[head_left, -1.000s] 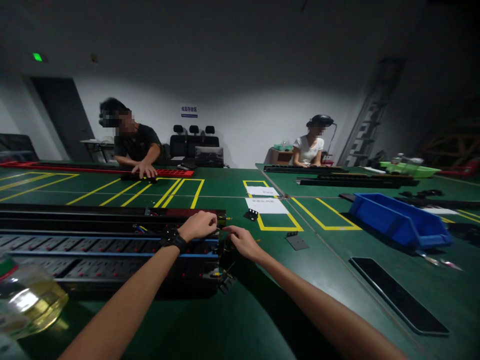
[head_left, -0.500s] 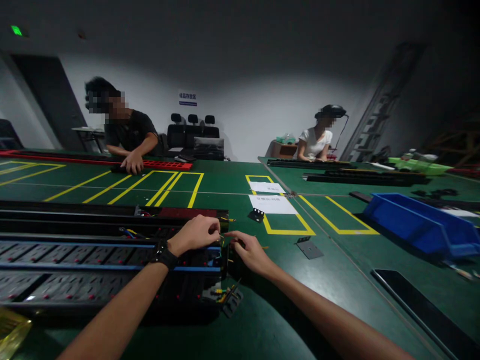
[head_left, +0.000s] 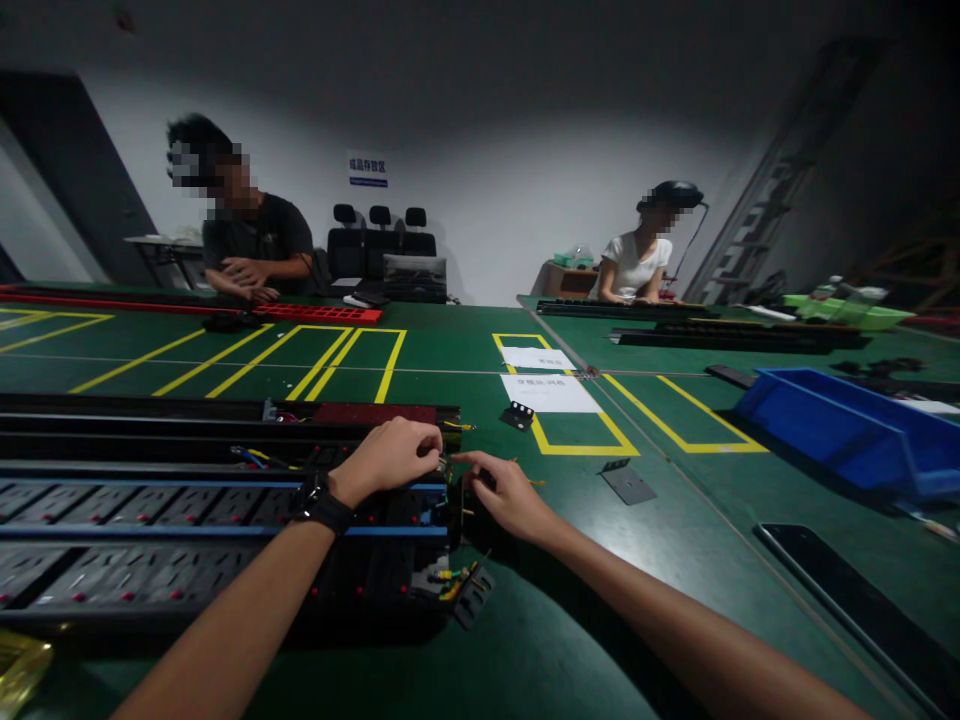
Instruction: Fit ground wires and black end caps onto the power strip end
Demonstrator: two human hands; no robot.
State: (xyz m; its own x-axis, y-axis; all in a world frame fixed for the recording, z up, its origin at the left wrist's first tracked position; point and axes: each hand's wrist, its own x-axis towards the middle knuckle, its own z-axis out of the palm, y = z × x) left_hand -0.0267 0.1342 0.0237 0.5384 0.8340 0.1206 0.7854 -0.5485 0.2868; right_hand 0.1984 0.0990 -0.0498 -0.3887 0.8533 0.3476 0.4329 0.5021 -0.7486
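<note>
My left hand, with a black watch on its wrist, is closed over the right end of a long black socket strip; what its fingertips pinch is too small to tell. My right hand is just beyond that end, its index finger stretched towards the left fingertips and the other fingers curled. Whatever its thumb and curled fingers hold is hidden. Yellow and green wires with a small dark bracket stick out of the nearer strip's end. Behind lies another black strip.
Two loose brackets and white paper labels lie on the green table. A blue bin and a black phone are at the right. Two people sit across the table.
The view has shifted slightly. Both my hands stay at the strip's end, almost in the same pose. The person at the left has drawn their hands together, off the dark object on the table.
</note>
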